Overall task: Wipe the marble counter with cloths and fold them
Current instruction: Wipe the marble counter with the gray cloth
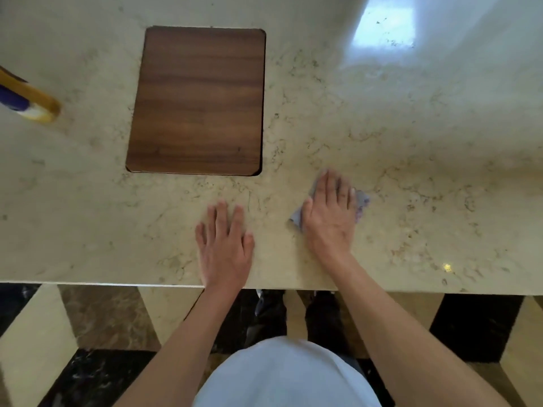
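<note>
The cream marble counter (411, 142) fills the upper part of the head view. My right hand (330, 218) lies flat, palm down, on a small blue-grey cloth (363, 199); only the cloth's edges show to the left and right of the hand. My left hand (224, 242) rests flat on the bare marble near the front edge, fingers spread, holding nothing, about a hand's width left of the cloth.
A dark wooden rectangular panel (199, 101) is set in the counter beyond my left hand. A yellow and purple object (29, 101) reaches in from the left edge. The counter's front edge (117, 284) runs across, with patterned floor below.
</note>
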Demonstrator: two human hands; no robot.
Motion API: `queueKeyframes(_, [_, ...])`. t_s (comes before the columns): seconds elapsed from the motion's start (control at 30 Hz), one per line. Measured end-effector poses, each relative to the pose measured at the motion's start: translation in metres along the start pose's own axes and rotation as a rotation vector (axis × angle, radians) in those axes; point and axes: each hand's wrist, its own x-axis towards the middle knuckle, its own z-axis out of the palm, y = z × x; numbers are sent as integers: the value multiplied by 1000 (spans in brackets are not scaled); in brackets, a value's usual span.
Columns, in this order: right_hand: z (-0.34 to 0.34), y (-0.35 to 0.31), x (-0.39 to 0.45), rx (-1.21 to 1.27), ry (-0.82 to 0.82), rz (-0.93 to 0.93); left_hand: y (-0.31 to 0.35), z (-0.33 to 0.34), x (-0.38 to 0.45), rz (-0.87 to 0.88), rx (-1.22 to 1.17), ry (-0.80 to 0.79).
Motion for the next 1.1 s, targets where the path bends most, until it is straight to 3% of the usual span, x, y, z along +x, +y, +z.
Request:
queueKeyframes(0.07, [14,-44,-26,-49,-99,-325,0,1,-4,7,-33,9])
queueKeyframes(0.13, [22,-47,-47,-75,-115,-597,-2,1,-4,20,-63,43])
queueKeyframes(0.23, [13,-13,-41,-101,-113,-796,-3,1,-4,10,-60,78])
queueKeyframes(0.27, [9,-4,-38,-121,-117,-785,-2,0,-4,4,-62,80])
queueKeyframes(0.37, [0,-7,-40,-88,-93,-447,2,-1,-4,-16,-91,71])
queueKeyframes(0.43, [5,-24,-55,-70,-111,-326,4,-3,-4,-23,-96,65])
queueKeyframes(0.67, [20,-39,-75,0,1,-387,11,-1,-2,-56,-115,71])
queueKeyframes(0.8, [26,-32,-79,-51,-95,-473,9,2,-2,-46,-89,84])
queueKeyframes(1.0, [0,-21,59,-137,-111,-423,11,1,-3,-46,-67,94])
queueKeyframes(1.1, [-27,-11,151,-54,-172,-268,11,1,-2,-48,-59,74])
